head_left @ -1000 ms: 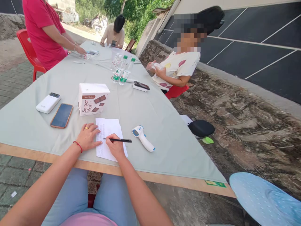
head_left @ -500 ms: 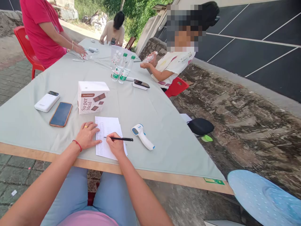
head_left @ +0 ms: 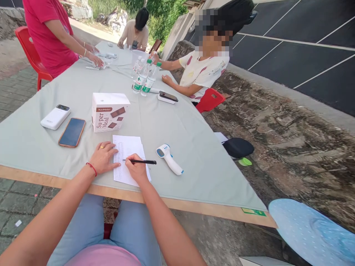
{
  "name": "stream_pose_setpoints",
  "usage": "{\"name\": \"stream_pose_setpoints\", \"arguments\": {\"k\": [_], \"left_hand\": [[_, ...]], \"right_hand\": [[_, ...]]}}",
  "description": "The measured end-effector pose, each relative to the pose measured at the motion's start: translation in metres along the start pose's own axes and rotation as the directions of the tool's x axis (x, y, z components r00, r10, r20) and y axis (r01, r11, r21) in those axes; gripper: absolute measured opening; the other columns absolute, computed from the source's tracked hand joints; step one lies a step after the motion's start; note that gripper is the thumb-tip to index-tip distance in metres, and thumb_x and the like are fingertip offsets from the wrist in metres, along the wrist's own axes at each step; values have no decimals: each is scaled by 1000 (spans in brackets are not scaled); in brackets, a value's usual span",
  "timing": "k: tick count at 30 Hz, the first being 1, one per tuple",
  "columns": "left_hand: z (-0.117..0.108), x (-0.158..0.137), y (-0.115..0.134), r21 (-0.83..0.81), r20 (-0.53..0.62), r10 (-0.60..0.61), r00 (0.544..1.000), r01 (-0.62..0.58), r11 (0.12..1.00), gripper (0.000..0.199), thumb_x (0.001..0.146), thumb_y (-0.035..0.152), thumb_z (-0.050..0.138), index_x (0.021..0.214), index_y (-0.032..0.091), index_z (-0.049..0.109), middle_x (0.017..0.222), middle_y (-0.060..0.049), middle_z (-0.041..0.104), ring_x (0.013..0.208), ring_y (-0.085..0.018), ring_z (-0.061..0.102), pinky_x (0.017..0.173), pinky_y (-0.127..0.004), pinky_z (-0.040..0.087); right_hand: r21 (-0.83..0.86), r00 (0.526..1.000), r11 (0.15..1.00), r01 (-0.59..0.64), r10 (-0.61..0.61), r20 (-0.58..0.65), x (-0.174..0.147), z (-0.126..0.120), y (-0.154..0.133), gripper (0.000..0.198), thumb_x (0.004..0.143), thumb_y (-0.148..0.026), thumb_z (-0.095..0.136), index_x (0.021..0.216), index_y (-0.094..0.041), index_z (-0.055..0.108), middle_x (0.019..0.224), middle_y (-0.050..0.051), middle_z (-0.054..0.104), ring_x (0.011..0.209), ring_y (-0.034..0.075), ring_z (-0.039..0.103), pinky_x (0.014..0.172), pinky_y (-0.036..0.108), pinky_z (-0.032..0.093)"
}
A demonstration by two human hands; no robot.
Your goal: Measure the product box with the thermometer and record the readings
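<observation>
Maybe the paper sheet (head_left: 133, 147), just left of the frame's middle, could slide if the left hand (head_left: 104, 158), fingers spread on its edge, lifts; the right hand (head_left: 137, 170) pinches the black pen (head_left: 145, 162), whose back end could bump the infrared thermometer (head_left: 169, 159)

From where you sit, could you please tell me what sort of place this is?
It looks like an outdoor yard, perhaps beside a building: green bushes grow beyond, paving lies underfoot, and red chairs stand at a cloth-covered table.
</observation>
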State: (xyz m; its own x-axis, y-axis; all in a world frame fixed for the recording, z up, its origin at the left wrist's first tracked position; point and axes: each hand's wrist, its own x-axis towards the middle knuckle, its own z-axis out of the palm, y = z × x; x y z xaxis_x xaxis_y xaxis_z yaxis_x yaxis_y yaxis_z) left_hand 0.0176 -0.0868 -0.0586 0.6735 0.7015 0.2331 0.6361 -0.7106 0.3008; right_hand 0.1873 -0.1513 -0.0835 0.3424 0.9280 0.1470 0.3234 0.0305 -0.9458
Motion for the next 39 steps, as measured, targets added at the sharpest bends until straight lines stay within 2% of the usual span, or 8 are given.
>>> {"name": "stream_pose_setpoints", "arguments": {"k": [28,39], "left_hand": [[1,1,0,-7,8,-6,1000,6,1000,49,73,50,72,112,20,64,131,-11,57,128,-32,43,108,-49,32],[1,0,-1,-20,3,-2,1000,2,1000,47,73,49,72,111,23,64,130,-10,57,127,-32,44,108,-50,32]], "right_hand": [[-17,1000,1000,12,-13,-20,0,-1,3,11,66,-34,51,64,-23,53,60,-2,56,60,16,50,61,30,43],[-43,999,999,31,-33,-28,-1,-1,3,10,66,-33,50,63,-24,51,59,-3,54,60,16,49,60,29,42]]}}
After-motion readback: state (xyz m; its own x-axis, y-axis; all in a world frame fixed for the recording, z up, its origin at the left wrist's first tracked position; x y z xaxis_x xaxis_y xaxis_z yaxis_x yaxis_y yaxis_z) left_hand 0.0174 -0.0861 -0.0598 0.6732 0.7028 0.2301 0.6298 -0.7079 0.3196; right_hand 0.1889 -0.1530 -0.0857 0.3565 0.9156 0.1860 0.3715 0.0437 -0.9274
